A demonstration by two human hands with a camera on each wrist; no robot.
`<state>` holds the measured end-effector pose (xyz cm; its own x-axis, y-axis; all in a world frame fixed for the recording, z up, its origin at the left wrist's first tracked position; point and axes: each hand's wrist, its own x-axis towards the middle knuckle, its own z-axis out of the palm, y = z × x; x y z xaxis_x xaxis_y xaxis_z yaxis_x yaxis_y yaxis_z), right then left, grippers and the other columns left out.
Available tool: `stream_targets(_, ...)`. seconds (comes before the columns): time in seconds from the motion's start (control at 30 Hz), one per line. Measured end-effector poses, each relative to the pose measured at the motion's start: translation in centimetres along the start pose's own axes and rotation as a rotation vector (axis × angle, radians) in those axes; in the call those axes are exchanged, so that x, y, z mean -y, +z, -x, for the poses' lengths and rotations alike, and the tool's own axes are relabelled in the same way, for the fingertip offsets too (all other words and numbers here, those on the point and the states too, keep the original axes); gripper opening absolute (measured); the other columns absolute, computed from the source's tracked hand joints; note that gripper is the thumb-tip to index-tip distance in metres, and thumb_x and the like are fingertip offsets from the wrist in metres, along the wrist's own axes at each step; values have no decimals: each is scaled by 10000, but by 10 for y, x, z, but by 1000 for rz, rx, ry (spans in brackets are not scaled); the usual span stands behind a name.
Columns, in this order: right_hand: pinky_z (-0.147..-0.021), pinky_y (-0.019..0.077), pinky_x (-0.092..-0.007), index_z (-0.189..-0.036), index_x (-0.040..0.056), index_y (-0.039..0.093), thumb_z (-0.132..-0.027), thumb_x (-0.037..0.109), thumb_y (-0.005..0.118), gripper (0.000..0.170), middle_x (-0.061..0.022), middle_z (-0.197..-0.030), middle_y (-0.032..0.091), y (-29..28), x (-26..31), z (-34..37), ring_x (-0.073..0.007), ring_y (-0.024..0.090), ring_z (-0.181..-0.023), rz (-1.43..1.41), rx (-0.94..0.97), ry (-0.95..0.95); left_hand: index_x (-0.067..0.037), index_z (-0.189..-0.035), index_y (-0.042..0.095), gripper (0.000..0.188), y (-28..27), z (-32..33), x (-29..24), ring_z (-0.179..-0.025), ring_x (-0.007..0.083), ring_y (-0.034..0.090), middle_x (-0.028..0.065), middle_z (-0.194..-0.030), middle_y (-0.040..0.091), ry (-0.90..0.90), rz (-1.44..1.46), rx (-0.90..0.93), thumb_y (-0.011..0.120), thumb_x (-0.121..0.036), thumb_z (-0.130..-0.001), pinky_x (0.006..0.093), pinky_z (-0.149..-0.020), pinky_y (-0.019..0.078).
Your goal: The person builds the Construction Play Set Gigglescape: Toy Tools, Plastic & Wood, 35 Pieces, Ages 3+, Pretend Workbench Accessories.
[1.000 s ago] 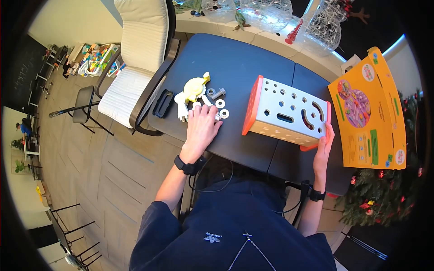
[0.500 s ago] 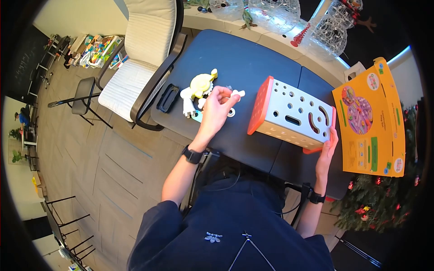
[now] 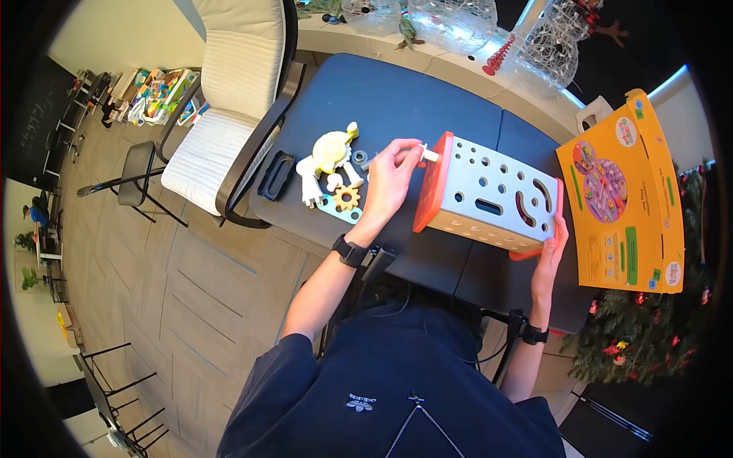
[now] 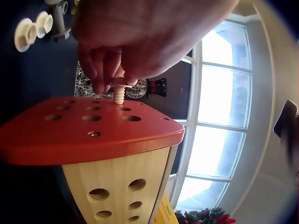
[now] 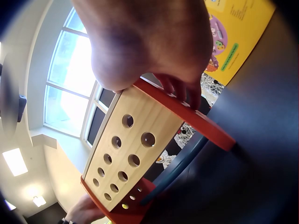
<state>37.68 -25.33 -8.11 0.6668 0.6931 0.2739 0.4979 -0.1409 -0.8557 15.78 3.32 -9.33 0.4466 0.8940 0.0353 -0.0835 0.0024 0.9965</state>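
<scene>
My left hand [image 3: 391, 183] pinches a cream toy bolt [image 4: 119, 95] by its head. The bolt's threaded tip points down at the holes in the red end panel [image 4: 70, 133], right at its surface. This panel closes one end of a toy box [image 3: 469, 182] with a grey face and wooden sides full of holes. At the opposite end, my right hand [image 3: 551, 248] grips the other red panel [image 5: 205, 123], thumb on the near side and fingers curled over the outer face. In the left wrist view, pale nuts [image 4: 25, 35] and a grey bolt [image 4: 59, 23] lie beyond the hand.
Left on the dark table [image 3: 397, 91] lie a yellow round piece [image 3: 330, 150], an orange gear [image 3: 347, 198] and a teal strip [image 3: 336, 211]. Beside them is a black tray [image 3: 276, 175]. An orange carton [image 3: 649, 206] stands at the right, and a cushioned chair [image 3: 221, 145] at the left.
My left hand has risen from the loose pieces with the cream bolt and moved right to the box's red end panel. The orange gear has come into sight. My right hand keeps its grip.
</scene>
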Motion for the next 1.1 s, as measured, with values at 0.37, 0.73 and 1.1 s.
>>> stream_targets(0.37,-1227,317,-410,-1590,89,409,-1158,372,447,519,-148,-1575,454,-1,4,-1,-270,433,-1458,-42,-23,-34,-6,-1118,650,221,11,1,6,-1022,108,671,111,-1205,771,39,28,95,608,-223,-1113,287,-921,522)
stream_targets(0.73,-1158,418,-396,-1546,32,437,-1111,223,560,491,-187,-1490,596,-8,-9,20,-301,563,-1386,-19,298,264,-79,-1652,281,613,24,-4,6,-1579,300,310,164,-1718,313,6,49,350,294,-468,-1180,413,-1280,280)
stream_targets(1.1,-849,564,-364,-1319,-32,620,-1080,144,599,298,-237,-1039,755,-18,39,21,-281,764,-944,119,42,209,-222,-1714,-124,811,12,32,-23,-1638,340,122,143,-1790,73,81,-193,413,257,-632,-1129,485,-1320,169)
